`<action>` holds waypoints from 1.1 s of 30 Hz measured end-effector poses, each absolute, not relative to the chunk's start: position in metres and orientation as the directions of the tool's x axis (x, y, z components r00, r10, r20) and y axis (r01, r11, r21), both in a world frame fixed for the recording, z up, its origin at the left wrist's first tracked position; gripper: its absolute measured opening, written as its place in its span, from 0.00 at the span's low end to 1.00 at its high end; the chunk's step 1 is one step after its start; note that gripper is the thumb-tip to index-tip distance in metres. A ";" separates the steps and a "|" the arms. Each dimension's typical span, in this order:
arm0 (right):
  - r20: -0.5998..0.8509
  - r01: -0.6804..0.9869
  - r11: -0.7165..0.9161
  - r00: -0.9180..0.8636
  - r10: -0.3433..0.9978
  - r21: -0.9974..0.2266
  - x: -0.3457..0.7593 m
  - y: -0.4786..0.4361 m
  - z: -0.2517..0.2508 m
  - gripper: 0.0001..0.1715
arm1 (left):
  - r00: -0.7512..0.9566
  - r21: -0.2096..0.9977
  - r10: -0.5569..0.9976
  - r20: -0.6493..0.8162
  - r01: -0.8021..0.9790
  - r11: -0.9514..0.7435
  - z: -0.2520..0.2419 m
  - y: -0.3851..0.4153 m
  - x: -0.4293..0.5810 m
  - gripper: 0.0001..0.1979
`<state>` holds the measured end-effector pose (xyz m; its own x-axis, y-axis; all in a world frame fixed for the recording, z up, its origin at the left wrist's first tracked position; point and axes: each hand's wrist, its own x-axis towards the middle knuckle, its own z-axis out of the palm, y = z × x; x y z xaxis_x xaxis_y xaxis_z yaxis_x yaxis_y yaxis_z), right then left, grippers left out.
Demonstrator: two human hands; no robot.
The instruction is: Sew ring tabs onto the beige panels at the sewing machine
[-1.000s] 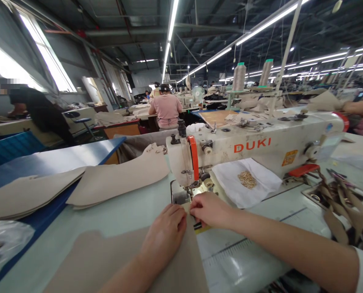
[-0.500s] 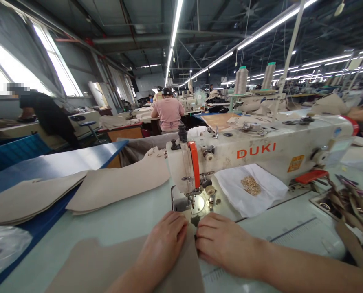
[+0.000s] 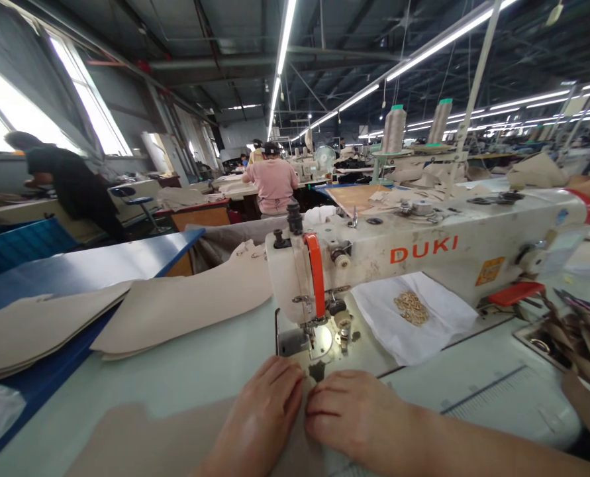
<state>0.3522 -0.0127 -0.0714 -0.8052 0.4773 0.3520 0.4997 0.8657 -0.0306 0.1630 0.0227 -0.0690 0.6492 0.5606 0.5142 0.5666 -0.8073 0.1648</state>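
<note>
A beige fabric piece point(image 3: 150, 440) lies on the pale green table in front of the sewing machine point(image 3: 374, 248). My left hand point(image 3: 262, 414) is closed on its edge, fingertips just before the needle plate point(image 3: 321, 341). Close beside it, my right hand point(image 3: 357, 414) is also closed on the fabric edge, its fingers bent and nearly touching the left thumb. The fingertips of both hands are partly hidden. The fabric lies short of the presser foot.
Stacked beige pieces point(image 3: 190, 301) lie to the left. Metal rings point(image 3: 411, 308) sit on a white cloth point(image 3: 379, 331) under the machine arm. Straps point(image 3: 580, 351) fill a tray at right. A person in pink point(image 3: 272, 179) sits ahead; another bends at far left point(image 3: 66, 179).
My right hand has moved left and slightly down, closer to my left hand. Both hands and the fabric edge sit slightly lower in view. The camera view has shifted slightly.
</note>
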 end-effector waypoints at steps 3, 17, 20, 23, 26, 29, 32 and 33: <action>0.352 0.506 0.862 -0.801 0.484 -0.034 0.352 -0.013 -0.071 0.08 | 0.658 0.164 0.558 0.505 0.562 -0.811 -0.070 0.023 0.163 0.12; 0.345 0.503 0.864 -0.806 0.481 -0.029 0.352 -0.013 -0.071 0.06 | 0.632 0.231 0.577 0.518 0.546 -0.805 -0.071 0.025 0.165 0.08; 0.347 0.538 0.843 -0.790 0.505 -0.001 0.351 -0.014 -0.070 0.06 | 0.632 0.248 0.588 0.505 0.546 -0.800 -0.071 0.025 0.164 0.08; 0.345 0.572 0.819 -0.778 0.525 0.045 0.349 -0.017 -0.065 0.04 | 0.639 0.243 0.589 0.496 0.549 -0.800 -0.070 0.024 0.163 0.07; 0.339 0.596 0.799 -0.771 0.539 0.086 0.348 -0.018 -0.059 0.03 | 0.643 0.238 0.586 0.493 0.549 -0.802 -0.070 0.024 0.163 0.07; 0.332 0.608 0.785 -0.770 0.546 0.120 0.348 -0.015 -0.055 0.04 | 0.647 0.243 0.595 0.477 0.554 -0.796 -0.069 0.023 0.163 0.07; 0.349 0.602 0.786 -0.774 0.529 0.144 0.348 -0.011 -0.057 0.04 | 0.646 0.259 0.607 0.464 0.556 -0.790 -0.069 0.022 0.163 0.07; 0.361 0.602 0.785 -0.771 0.524 0.146 0.348 -0.010 -0.058 0.05 | 0.645 0.266 0.608 0.463 0.553 -0.790 -0.069 0.021 0.162 0.07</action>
